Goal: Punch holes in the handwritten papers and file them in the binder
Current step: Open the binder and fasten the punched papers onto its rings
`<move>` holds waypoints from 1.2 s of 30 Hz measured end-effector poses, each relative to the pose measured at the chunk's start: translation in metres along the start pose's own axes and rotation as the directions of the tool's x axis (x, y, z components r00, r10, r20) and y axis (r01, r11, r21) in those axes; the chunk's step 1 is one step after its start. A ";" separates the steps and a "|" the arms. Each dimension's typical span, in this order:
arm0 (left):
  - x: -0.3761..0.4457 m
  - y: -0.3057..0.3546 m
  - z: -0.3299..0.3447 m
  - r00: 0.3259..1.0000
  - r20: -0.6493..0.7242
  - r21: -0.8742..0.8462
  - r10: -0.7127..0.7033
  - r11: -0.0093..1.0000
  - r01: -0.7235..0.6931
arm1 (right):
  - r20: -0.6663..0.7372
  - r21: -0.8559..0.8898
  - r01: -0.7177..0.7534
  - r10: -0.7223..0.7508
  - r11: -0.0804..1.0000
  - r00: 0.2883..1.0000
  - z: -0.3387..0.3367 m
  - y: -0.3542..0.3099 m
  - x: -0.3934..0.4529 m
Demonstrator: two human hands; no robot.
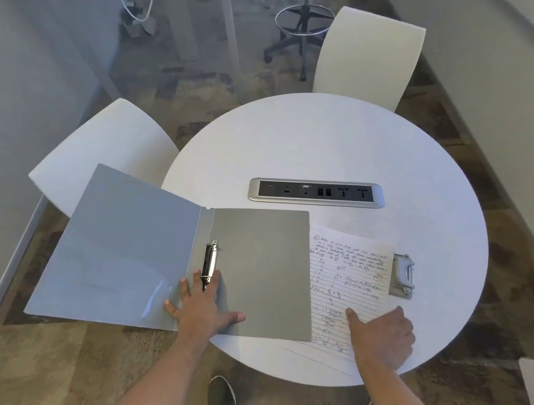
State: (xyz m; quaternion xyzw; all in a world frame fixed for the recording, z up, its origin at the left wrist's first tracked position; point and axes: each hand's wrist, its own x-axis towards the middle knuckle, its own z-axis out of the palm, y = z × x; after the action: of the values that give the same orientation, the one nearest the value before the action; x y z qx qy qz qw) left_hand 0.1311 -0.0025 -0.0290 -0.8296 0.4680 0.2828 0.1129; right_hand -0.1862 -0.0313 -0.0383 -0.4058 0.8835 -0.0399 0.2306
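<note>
A grey binder (260,263) lies open on the round white table (336,143), its left cover hanging past the table's edge. Its metal ring clip (209,261) sits on the spine. My left hand (205,307) rests flat with spread fingers on the binder just below the clip. To the right of the binder lie lined handwritten papers (348,277), with the binder's right cover over their left edge. My right hand (381,334) lies on the papers' lower right part, fingers down on the sheet. A metal hole punch (403,274) sits at the papers' right edge.
A silver power and socket strip (317,192) is set into the table behind the binder. Two white chairs stand at the table, one on the left (103,150) and one at the back (367,54). A black stool (302,24) stands farther off.
</note>
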 end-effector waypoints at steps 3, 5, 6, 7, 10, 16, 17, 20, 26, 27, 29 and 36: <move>0.001 -0.001 0.001 1.000 -0.011 -0.013 0.009 1.000 -0.010 | 0.021 0.038 -0.033 0.032 0.999 0.999 0.001 -0.009 -0.001; 0.001 -0.001 0.003 1.000 -0.020 -0.020 0.013 1.000 -0.014 | 0.023 0.053 -0.049 0.048 0.997 0.999 0.001 -0.016 0.001; 0.000 -0.001 0.003 1.000 -0.024 -0.022 0.015 1.000 -0.016 | 0.026 0.056 -0.056 0.054 0.997 0.998 0.001 -0.018 0.002; 0.000 0.000 0.003 0.999 -0.028 -0.024 0.017 1.000 -0.017 | 0.029 0.061 -0.059 0.058 0.996 0.998 0.001 -0.020 0.002; 0.002 0.002 0.003 0.999 -0.035 -0.027 0.019 0.999 -0.020 | 0.047 0.107 -0.069 0.064 0.992 0.997 0.007 -0.028 0.001; 0.003 -0.003 0.004 1.000 -0.013 -0.027 0.021 0.999 -0.021 | 0.102 0.165 -0.156 0.140 0.974 0.985 0.010 -0.041 0.002; 0.004 -0.003 0.004 1.000 -0.013 -0.026 0.022 0.999 -0.022 | 0.106 0.172 -0.164 0.147 0.971 0.983 0.011 -0.042 0.002; 0.006 -0.004 0.005 1.000 -0.016 -0.023 0.025 0.999 -0.025 | 0.119 0.200 -0.165 0.144 0.966 0.982 0.013 -0.044 0.000; 0.006 -0.004 0.007 0.999 -0.034 -0.037 0.038 0.999 -0.039 | 0.167 0.331 -0.148 0.097 0.932 0.981 0.008 -0.037 0.002; 0.006 -0.004 0.007 0.999 -0.032 -0.038 0.038 0.999 -0.039 | 0.141 0.377 -0.106 0.056 0.920 0.988 0.006 -0.034 0.001; 0.006 -0.005 0.006 0.999 -0.023 -0.044 0.035 0.998 -0.036 | 0.069 0.463 -0.024 -0.008 0.886 0.998 0.003 -0.029 -0.001; 0.003 -0.003 0.004 1.000 -0.024 -0.072 0.009 0.997 -0.011 | -0.175 0.604 0.114 -0.009 0.789 0.985 -0.030 -0.025 0.012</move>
State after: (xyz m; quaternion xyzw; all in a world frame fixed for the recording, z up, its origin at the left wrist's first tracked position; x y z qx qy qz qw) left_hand 0.1338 -0.0014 -0.0342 -0.8341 0.4631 0.2901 0.0757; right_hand -0.1894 -0.0602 -0.0095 -0.3335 0.8251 -0.3638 0.2752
